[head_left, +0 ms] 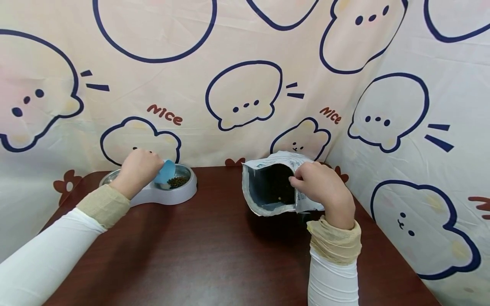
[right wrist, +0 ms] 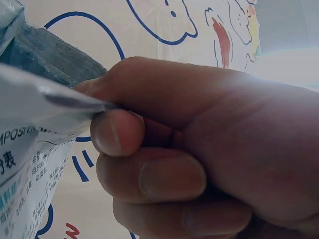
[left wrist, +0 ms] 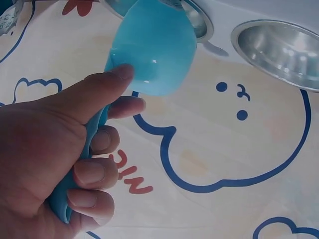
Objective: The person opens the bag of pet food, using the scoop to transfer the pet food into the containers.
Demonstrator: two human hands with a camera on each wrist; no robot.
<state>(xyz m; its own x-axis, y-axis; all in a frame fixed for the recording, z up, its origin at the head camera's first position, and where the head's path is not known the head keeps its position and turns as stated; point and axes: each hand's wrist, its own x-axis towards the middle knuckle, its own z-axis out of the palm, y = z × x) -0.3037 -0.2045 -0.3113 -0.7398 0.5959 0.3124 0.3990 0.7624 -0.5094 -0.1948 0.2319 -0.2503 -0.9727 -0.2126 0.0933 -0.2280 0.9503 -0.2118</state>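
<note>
My left hand (head_left: 140,170) grips the handle of a blue scoop (head_left: 166,171), fingers curled round it and thumb along its neck in the left wrist view. The scoop is tilted over the right bowl of a white double pet bowl (head_left: 168,196). Brown kibble (head_left: 178,182) lies in that metal bowl. On the right, my right hand (head_left: 320,183) pinches the edge of an opened white bag (head_left: 250,199) between thumb and forefinger. The bag's mouth faces me, and dark contents (head_left: 281,185) show inside. Printed text covers the bag's side (right wrist: 30,174) in the right wrist view.
The double bowl's other metal bowl (left wrist: 284,52) appears bare in the left wrist view. Both bowl and bag stand near the back of a dark brown table (head_left: 214,250). A cartoon-printed cloth (head_left: 229,144) hangs behind and along the right side.
</note>
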